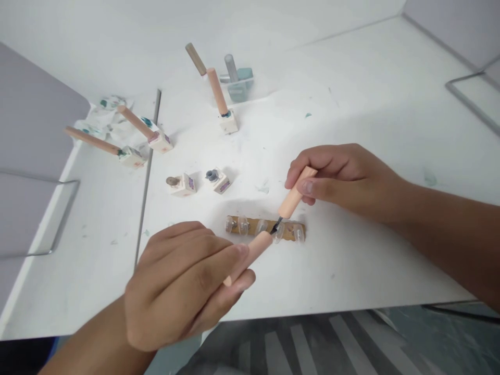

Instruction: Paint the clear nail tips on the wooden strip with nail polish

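My left hand (pixel 183 281) is closed around a peach nail polish cap (pixel 255 250), held at a slant between thumb and fingers. With a pinch, my right hand (pixel 347 179) grips a second peach nail polish cap (pixel 292 200). A dark brush (pixel 277 225) points down from it and meets the end of the left cap; whether a second brush overlaps it, I cannot tell. Just beneath lies a brown cardboard strip (pixel 253 225) carrying several clear false nails (pixel 299 233). Beyond it stand two uncapped white polish bottles, one brown-necked (pixel 183 185), one grey-necked (pixel 219 181).
Capped polish bottles stand at the back (pixel 228 122) and left (pixel 161 141). Behind are a teal container (pixel 238 91) and upright brown tube (pixel 195 59). Crumpled stained tissue (pixel 113 122) lies far left. A seam (pixel 148 172) crosses the white table (pixel 371 260); metal loops (pixel 469 99) flank it.
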Available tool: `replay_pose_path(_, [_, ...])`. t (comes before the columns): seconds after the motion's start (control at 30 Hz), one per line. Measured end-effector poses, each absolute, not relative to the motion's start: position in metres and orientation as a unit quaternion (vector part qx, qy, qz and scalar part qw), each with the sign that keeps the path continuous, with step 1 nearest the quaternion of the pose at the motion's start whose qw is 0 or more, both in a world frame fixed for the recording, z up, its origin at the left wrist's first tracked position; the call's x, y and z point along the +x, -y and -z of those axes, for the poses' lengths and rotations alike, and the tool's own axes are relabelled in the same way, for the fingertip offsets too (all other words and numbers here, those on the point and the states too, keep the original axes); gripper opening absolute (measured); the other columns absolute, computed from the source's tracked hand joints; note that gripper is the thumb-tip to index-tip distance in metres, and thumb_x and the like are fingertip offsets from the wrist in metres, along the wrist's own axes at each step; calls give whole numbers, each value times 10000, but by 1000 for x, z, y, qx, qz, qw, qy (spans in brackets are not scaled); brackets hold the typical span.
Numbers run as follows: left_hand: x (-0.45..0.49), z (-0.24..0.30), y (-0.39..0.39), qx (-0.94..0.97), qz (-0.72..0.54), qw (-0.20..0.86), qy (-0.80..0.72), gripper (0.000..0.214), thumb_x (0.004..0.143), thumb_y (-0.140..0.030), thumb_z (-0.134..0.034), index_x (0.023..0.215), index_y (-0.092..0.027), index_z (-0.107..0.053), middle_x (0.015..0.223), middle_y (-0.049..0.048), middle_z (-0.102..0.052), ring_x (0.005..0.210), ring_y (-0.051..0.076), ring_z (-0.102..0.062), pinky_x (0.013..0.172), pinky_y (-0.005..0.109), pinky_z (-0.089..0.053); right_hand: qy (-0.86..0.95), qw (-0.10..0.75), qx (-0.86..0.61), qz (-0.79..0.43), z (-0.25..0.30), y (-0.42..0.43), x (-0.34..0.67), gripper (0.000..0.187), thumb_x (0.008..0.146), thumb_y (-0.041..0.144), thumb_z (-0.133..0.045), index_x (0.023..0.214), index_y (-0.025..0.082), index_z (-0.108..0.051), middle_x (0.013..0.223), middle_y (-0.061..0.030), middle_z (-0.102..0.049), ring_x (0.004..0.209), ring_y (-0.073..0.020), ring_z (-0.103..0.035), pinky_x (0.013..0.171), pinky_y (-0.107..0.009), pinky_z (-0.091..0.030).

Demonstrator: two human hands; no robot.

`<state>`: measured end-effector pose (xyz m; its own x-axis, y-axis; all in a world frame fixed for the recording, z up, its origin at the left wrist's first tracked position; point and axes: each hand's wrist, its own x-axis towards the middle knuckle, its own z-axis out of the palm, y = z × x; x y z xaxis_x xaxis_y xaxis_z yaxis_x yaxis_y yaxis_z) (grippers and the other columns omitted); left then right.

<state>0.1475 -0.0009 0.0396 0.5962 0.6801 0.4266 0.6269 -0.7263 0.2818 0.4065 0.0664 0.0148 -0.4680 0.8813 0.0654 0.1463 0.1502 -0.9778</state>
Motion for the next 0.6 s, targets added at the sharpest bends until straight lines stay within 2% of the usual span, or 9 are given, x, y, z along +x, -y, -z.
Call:
replay_pose_path(0.17, [148,-43,-9,928,-254,78,-260,86,897,-176,-603,977,-156,-630,660,-5,-638,546,143,-579,521,333,-515,677,344,-398,-514,-15,-67,408,92,834,213,-607,765,196,-666,628,24,-610,551,-90,-518,483,-230,-375])
replay_pose_path(0.33, [147,-39,-11,908,-287,63,-298,141,862,-122,-634,997,-142,-597,743,8,-671,596,138,-599,554,329,-518,669,348,-397,-523,-15,-65,410,85,842,212,-600,789,197,-666,644,17,-617,559,-93,-525,494,-228,-388])
replay_pose_path(0.47, [151,-38,-14,924,-288,69,-240,112,871,-148,-621,977,-112,-609,676,13,-648,541,131,-576,505,309,-494,698,316,-401,-503,-15,-65,410,99,846,240,-605,782,200,-669,641,20,-608,561,-96,-509,507,-234,-391])
replay_pose_path(0.6, [150,-41,-13,922,-283,82,-250,88,888,-158,-601,968,-127,-621,630,-2,-630,532,132,-580,512,307,-498,675,339,-406,-514,-16,-66,410,88,839,209,-606,777,205,-669,628,21,-604,558,-98,-516,495,-233,-378])
